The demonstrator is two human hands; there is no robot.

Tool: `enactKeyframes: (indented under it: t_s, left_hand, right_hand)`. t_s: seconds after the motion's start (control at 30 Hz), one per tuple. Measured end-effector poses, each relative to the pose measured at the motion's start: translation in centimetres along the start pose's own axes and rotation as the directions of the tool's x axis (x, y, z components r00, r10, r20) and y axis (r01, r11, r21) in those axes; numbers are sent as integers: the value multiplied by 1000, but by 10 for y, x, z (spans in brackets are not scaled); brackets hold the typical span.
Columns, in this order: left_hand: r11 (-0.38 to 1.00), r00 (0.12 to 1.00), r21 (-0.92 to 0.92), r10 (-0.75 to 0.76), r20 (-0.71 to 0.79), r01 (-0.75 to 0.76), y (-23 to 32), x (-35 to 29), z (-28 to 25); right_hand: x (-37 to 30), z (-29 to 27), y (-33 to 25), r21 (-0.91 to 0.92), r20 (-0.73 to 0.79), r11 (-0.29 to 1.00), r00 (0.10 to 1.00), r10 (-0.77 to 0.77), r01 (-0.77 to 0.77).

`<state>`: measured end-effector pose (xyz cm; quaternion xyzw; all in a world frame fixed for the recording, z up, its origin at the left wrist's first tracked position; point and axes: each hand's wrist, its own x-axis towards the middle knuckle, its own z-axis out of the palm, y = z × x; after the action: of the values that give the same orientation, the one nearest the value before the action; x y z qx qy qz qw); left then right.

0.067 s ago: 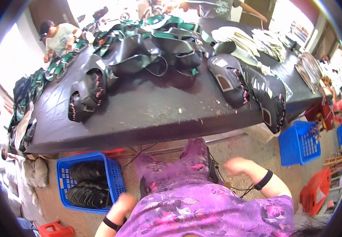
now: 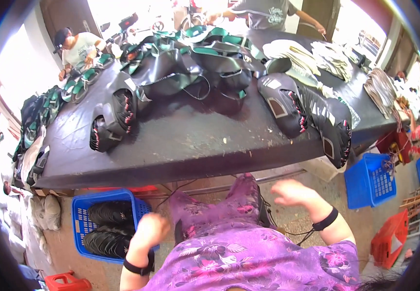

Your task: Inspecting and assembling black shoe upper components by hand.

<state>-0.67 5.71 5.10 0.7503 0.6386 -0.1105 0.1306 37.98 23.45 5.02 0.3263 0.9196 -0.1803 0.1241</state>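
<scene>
Both my hands are raised over the floor in front of the dark table [image 2: 210, 140], touching nothing on it. My left hand [image 2: 152, 230] is beside the blue basket [image 2: 144, 208], its fingers curled and somewhat blurred; nothing shows in it. My right hand [image 2: 291, 193] is held just short of the table's near edge, fingers apart and bare. Inside the basket lie two stacks of black pieces [image 2: 107, 243]. On the table rest nested black pieces resembling shoe uppers, one stack at left [image 2: 110, 128] and others at right [image 2: 282, 104], with red-and-white edges.
A heap of black and green strips [image 2: 185, 63] covers the table's far side, beside pale cloth bundles [image 2: 292, 53]. Another blue basket [image 2: 353, 184] and a red crate [image 2: 389, 237] stand at right. A red stool [image 2: 67, 281] is lower left. Two people work across the table.
My left hand has risen and come forward beside the basket. My right hand has shifted slightly forward. The whole view has moved a little; the stacks stay in place.
</scene>
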Motion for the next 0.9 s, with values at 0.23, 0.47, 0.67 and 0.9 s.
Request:
enactKeyframes:
  t_s: [0.23,0.47,0.67,0.9]
  left_hand:
    - [478,643,-465,328,-692,-745,22,13,-170]
    - [466,448,-235,424,-787,-853,47,32,-247]
    - [908,688,-142,189,-701,-394,-21,136,-223]
    - [961,393,-167,-70,-917,-218,-64,213,-207]
  right_hand:
    - [30,-108,-12,293,-666,880,740,-93,373]
    - [93,-115,44,322,-813,921,563,152,217]
    - [173,-126,27,47,-931,970,362,-44,239]
    - [186,-57,29,119,-882,988,468,59,101]
